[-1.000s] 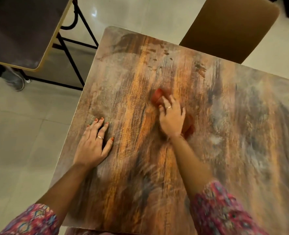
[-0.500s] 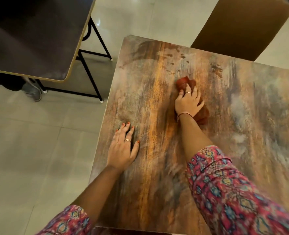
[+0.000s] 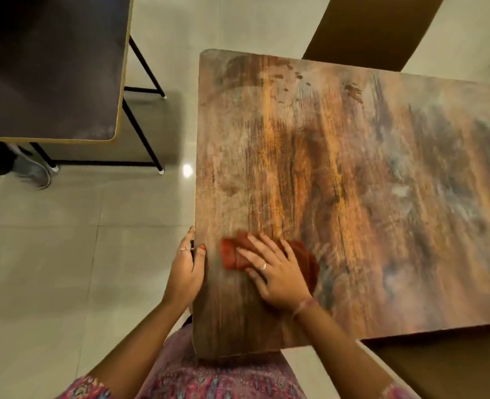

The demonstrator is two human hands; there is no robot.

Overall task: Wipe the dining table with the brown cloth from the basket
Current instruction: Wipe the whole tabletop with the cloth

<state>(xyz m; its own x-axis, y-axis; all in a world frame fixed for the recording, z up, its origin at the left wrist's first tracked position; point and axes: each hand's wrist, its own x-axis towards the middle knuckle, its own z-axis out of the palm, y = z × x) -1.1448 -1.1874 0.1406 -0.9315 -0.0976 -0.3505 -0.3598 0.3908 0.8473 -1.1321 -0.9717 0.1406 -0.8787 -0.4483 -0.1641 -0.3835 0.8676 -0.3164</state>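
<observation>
The dining table (image 3: 338, 156) has a worn wood-grain top. A crumpled brown cloth (image 3: 232, 253) lies near the table's left edge, close to me. My right hand (image 3: 275, 272) presses flat on the cloth with fingers spread, covering its middle. My left hand (image 3: 185, 269) grips the table's left edge, thumb on top, fingers curled over the side. No basket is in view.
A second dark table (image 3: 51, 67) with black metal legs stands to the left across a strip of tiled floor (image 3: 65, 254). A brown chair (image 3: 373, 27) sits at the far side, another chair seat (image 3: 445, 364) at the near right. A shoe (image 3: 34, 171) shows under the dark table.
My right hand has drawn the cloth from the table's middle toward me and the left edge. My left hand has slid from flat on the top to gripping the left edge.
</observation>
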